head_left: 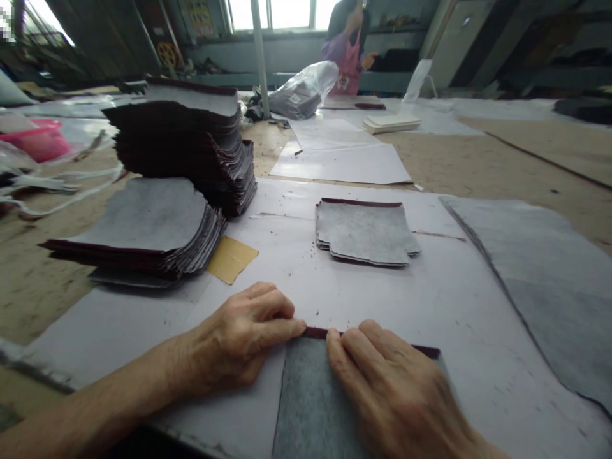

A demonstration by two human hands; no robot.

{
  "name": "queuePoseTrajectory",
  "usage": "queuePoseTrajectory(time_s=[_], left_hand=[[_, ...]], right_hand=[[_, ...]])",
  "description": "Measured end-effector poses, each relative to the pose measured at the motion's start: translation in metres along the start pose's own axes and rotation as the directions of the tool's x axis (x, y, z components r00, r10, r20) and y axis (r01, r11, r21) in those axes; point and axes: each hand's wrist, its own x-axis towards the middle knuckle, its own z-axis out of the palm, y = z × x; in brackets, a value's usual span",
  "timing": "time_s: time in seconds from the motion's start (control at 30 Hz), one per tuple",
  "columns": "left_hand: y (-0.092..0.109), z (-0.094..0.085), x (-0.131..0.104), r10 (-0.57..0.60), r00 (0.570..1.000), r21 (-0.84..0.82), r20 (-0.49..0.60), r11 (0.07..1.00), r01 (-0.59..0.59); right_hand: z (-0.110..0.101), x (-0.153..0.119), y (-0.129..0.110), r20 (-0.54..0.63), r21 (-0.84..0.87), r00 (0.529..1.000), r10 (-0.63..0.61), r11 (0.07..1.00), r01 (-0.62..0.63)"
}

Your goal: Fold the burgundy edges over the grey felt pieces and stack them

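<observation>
A grey-backed fabric piece [310,389] lies at the table's near edge, its far edge turned over into a narrow dark red strip. My left hand [243,335] pinches the left end of that strip between thumb and curled fingers. Along the same fold, my right hand [392,389] presses down with fingers bent and held together, covering part of the strip and the piece's right side. Beyond the hands sits a small stack of notched grey pieces [366,229], the top one with a dark red far edge.
At left stand a lower stack of grey pieces [143,213] and a taller dark red stack [186,140]. A yellow card [233,259] lies beside them. A large grey sheet [540,274] covers the right. Farther back are a plastic bag [306,92] and a person in a pink apron [349,64].
</observation>
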Motion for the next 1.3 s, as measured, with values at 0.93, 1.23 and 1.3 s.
queuePoseTrajectory(time_s=[0.93, 1.23, 1.3], left_hand=[[0.051, -0.003, -0.01, -0.219, 0.972, 0.07, 0.087, 0.975, 0.213], [0.053, 0.0, -0.01, -0.22, 0.973, 0.113, 0.066, 0.971, 0.212], [0.053, -0.001, -0.01, -0.207, 0.976, 0.123, 0.067, 0.972, 0.198]], right_hand=[[0.001, 0.0, 0.007, 0.064, 0.073, 0.998, -0.011, 0.997, 0.007], [-0.001, 0.01, 0.012, 0.296, 0.196, 0.955, 0.007, 0.978, -0.068], [-0.001, 0.01, 0.012, 0.306, 0.183, 0.952, 0.007, 0.981, -0.066]])
